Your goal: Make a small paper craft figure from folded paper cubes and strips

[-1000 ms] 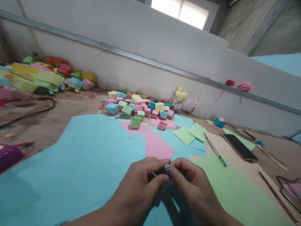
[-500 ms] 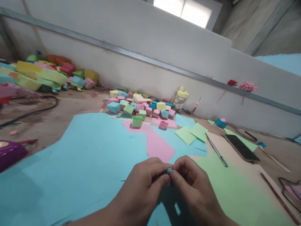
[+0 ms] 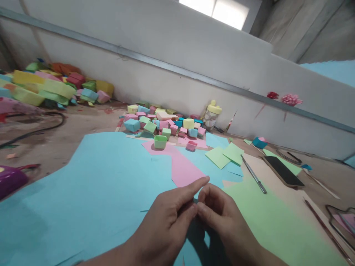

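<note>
My left hand point(image 3: 173, 212) and my right hand point(image 3: 222, 212) meet at the fingertips above the blue paper sheet point(image 3: 119, 184). Between them sits a tiny blue paper piece point(image 3: 195, 201), almost wholly hidden by the fingers. The left thumb is bent in against the piece while the left index finger points out straight past it. The right thumb and curled index finger are closed in a pinch at the same spot. Just beyond the hands lies a pink paper sheet point(image 3: 184, 168), and a green sheet point(image 3: 257, 210) is to the right.
Small paper boxes point(image 3: 166, 122) are heaped by the wall, with a green open box point(image 3: 160, 142) in front. A yellow-lidded jar point(image 3: 211, 115) stands beside them. A craft knife point(image 3: 253, 174), phone point(image 3: 283, 171) and thin brown stick point(image 3: 327, 229) lie right. A purple object point(image 3: 12, 181) is left.
My left index finger has lifted and straightened away from the blue paper piece. The piece, visible before, is now mostly covered. The whole view has shifted slightly.
</note>
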Action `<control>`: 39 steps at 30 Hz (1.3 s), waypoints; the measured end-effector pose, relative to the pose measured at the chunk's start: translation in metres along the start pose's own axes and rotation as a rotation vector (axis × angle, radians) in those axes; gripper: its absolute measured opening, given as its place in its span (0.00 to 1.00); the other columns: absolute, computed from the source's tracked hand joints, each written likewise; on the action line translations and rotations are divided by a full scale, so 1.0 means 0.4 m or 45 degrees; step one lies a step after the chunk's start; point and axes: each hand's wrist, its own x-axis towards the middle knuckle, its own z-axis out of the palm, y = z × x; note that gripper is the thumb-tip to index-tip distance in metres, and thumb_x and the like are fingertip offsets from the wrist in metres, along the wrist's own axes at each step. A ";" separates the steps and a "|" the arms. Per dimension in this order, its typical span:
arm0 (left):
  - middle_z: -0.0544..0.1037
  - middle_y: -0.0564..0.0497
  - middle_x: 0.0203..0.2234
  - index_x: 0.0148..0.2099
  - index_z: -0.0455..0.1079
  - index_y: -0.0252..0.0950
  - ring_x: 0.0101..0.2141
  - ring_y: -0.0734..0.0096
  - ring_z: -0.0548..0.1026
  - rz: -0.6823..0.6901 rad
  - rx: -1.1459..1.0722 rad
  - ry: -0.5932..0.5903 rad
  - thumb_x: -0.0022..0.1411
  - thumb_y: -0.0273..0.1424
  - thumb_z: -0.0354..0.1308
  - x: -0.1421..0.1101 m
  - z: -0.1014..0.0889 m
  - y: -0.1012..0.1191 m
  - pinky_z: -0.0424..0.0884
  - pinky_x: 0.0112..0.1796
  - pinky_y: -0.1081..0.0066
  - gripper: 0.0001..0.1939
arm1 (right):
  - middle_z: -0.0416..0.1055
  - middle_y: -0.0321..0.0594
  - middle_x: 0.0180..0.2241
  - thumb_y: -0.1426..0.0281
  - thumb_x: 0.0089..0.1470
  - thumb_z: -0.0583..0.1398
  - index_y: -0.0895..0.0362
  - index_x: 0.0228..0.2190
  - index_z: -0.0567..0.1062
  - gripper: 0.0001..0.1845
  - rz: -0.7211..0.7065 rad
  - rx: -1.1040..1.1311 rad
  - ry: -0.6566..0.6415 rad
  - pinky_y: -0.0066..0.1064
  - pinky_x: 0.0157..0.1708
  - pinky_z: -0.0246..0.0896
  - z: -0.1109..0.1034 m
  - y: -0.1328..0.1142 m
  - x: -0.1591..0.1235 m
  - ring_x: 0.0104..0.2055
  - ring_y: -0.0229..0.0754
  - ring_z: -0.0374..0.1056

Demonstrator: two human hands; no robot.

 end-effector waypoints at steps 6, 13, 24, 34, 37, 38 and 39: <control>0.73 0.54 0.32 0.56 0.61 0.49 0.36 0.70 0.69 -0.097 -0.271 -0.057 0.56 0.25 0.51 -0.007 -0.003 0.007 0.63 0.39 0.71 0.26 | 0.68 0.34 0.23 0.71 0.48 0.59 0.58 0.27 0.68 0.04 -0.061 -0.188 -0.079 0.28 0.29 0.57 -0.003 -0.028 -0.016 0.27 0.35 0.64; 0.59 0.60 0.20 0.57 0.56 0.39 0.24 0.76 0.60 -0.083 -0.232 -0.141 0.57 0.28 0.49 0.005 -0.005 -0.004 0.58 0.28 0.72 0.23 | 0.68 0.34 0.20 0.73 0.46 0.60 0.58 0.22 0.67 0.06 -0.100 -0.347 0.109 0.27 0.25 0.56 -0.001 -0.038 -0.030 0.25 0.36 0.63; 0.62 0.60 0.20 0.54 0.54 0.39 0.25 0.76 0.62 -0.207 -0.408 -0.195 0.60 0.32 0.50 0.012 -0.015 -0.007 0.57 0.27 0.73 0.20 | 0.64 0.33 0.19 0.68 0.49 0.59 0.58 0.21 0.66 0.10 0.080 -0.383 0.024 0.26 0.22 0.49 -0.017 -0.041 -0.015 0.23 0.33 0.58; 0.71 0.53 0.20 0.39 0.73 0.32 0.20 0.80 0.61 -0.386 -0.622 -0.157 0.49 0.34 0.63 0.030 -0.031 -0.009 0.53 0.21 0.77 0.14 | 0.62 0.31 0.16 0.62 0.50 0.60 0.57 0.22 0.63 0.15 0.173 0.086 -0.072 0.23 0.20 0.47 -0.023 -0.016 -0.004 0.19 0.30 0.55; 0.69 0.54 0.20 0.36 0.73 0.32 0.20 0.82 0.60 -0.432 -0.718 -0.143 0.52 0.37 0.61 0.032 -0.035 -0.002 0.51 0.19 0.79 0.13 | 0.64 0.33 0.19 0.63 0.58 0.52 0.57 0.25 0.66 0.14 -0.129 -0.354 0.043 0.26 0.23 0.53 -0.030 -0.023 -0.011 0.22 0.33 0.58; 0.69 0.54 0.21 0.35 0.73 0.33 0.19 0.82 0.59 -0.454 -0.766 -0.140 0.53 0.38 0.60 0.032 -0.035 -0.003 0.50 0.19 0.80 0.13 | 0.65 0.35 0.22 0.66 0.58 0.51 0.57 0.28 0.68 0.10 -0.337 -0.555 0.099 0.27 0.25 0.55 -0.034 -0.026 -0.013 0.24 0.35 0.59; 0.68 0.55 0.21 0.33 0.72 0.32 0.19 0.83 0.58 -0.473 -0.812 -0.132 0.53 0.39 0.60 0.033 -0.034 -0.005 0.49 0.18 0.80 0.13 | 0.66 0.36 0.25 0.70 0.57 0.53 0.57 0.33 0.68 0.05 -0.560 -0.747 0.149 0.28 0.27 0.56 -0.037 -0.029 -0.015 0.27 0.36 0.60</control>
